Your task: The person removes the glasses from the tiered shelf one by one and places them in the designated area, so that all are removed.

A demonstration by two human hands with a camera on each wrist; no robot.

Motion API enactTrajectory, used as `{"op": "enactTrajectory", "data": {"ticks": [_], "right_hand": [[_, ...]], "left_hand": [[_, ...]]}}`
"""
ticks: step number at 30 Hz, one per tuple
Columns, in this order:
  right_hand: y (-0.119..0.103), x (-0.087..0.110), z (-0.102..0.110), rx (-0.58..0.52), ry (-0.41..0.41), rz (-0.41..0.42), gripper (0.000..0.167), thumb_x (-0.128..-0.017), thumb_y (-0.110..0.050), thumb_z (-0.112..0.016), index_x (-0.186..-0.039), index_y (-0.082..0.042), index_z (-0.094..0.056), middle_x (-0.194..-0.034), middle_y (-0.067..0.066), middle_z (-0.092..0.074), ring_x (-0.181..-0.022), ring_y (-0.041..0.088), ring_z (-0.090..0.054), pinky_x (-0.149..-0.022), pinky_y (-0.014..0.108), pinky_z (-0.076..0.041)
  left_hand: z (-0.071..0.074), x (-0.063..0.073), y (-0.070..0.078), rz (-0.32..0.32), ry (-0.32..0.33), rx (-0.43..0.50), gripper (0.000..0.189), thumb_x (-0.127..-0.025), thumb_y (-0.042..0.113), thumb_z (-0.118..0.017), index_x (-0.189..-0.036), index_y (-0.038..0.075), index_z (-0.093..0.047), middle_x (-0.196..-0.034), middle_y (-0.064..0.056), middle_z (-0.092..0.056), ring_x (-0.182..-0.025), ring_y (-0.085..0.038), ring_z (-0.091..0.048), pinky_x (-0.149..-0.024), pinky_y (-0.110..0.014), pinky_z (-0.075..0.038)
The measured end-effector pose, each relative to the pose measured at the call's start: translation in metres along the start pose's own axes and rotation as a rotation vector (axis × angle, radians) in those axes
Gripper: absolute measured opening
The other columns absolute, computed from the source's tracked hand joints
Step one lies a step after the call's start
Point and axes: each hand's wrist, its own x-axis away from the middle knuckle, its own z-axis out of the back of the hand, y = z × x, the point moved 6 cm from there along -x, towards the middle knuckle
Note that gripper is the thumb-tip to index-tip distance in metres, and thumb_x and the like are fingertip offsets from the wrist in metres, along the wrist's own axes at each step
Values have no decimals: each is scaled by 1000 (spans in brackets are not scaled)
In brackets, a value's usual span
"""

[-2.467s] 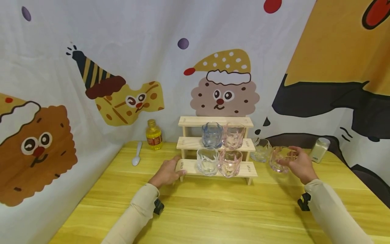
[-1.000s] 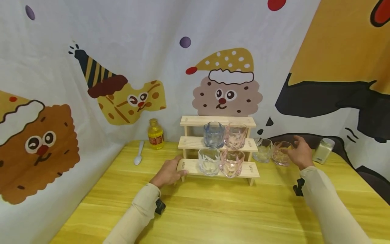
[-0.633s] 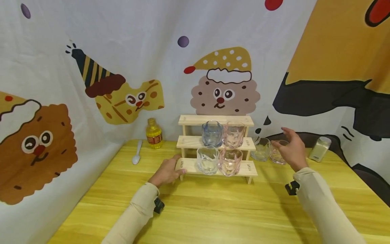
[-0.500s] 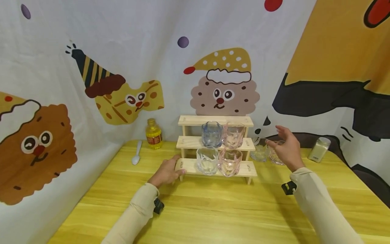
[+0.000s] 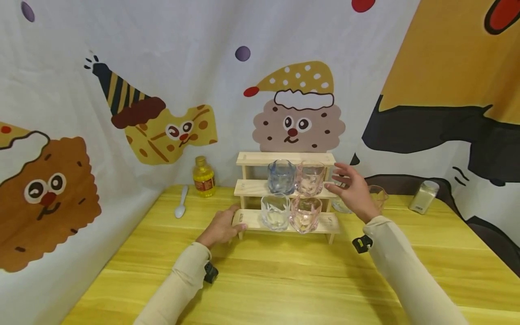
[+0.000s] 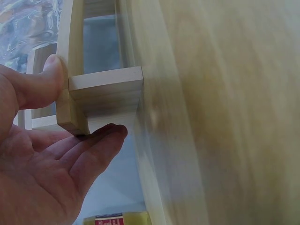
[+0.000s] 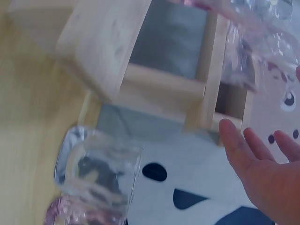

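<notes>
Glass stole the show: a pale pink faceted tumbler (image 5: 310, 178) stood upright on the middle step of a three-tier pale wooden stand (image 5: 252, 187), a smoky-blue glass tumbler (image 5: 281, 177) right at its left side. And just off its other side hung the right hand (image 5: 352, 192), fingers apart and loosely bent, nothing in them, no contact that I could make out! The left hand (image 5: 221, 227) had the stand's bottom step gripped by its left end, thumb at the front edge, fingers round the end. For what looked like a reach, good form, I reckoned, meant a firm left hold, thumb and fingers on opposite walls of the pink tumbler, and no nudge to its blue neighbour. Neatly lined up, too: that tumbler sat immediately left of the thumb tip, outside the fingers. Below, a clear faceted tumbler (image 5: 275, 212) and a second pink tumbler (image 5: 305, 214) shared the bottom step. Out right, on the yellow wood-grain table (image 5: 264, 280), a clear glass (image 7: 103, 168) stood partly behind the hand.
</notes>
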Motion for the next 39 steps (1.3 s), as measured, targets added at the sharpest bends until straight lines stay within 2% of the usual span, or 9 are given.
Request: {"op": "enactTrajectory", "data": {"ticks": [12,18,27,31,39], "right_hand": [[-13,-11,-28,-60,-68,-53,84,-91,-26,-75,-159,-16,-27,-154,23,-40,-142,45,-42,-112,60,-41],[-13,-18,-36,-24,-43,-60,88,-89,-24,-77,-160,-15,-25,-147,21,-45,-142,45,-41,-113,60,-39],[-11,-26,-41,18,-5,-74,85,-90,-22,-76,-159,-13,-27,-143,21,-49,-123,38,-49,-104,57,-44],[-11,-27,-41,10,0,-82,84,-90,-21,-76,-158,-13,-27,-147,21,-48,-129,39,-47,-108,58,-43],[-13,-24,-37,4,31,-90,82,-89,-18,-76,-157,-11,-31,-145,21,-52,-137,43,-46,-110,58,-44]], "left_hand": [[0,1,1,7,-4,3,66,-97,29,-68,-152,6,-40,-141,-25,-58,-135,-47,-47,-110,-58,-42],[1,1,2,-3,-1,2,66,-96,28,-69,-151,5,-41,-139,-26,-59,-134,-47,-48,-109,-57,-43],[-2,0,1,1,-3,7,65,-96,29,-69,-151,6,-42,-138,-26,-59,-133,-47,-49,-109,-58,-43],[-2,-1,0,2,-3,7,65,-96,29,-69,-151,6,-42,-139,-26,-59,-134,-47,-48,-109,-58,-43],[-3,-2,-1,11,-1,4,65,-96,29,-69,-151,7,-42,-140,-26,-58,-133,-46,-48,-109,-58,-43]]}}
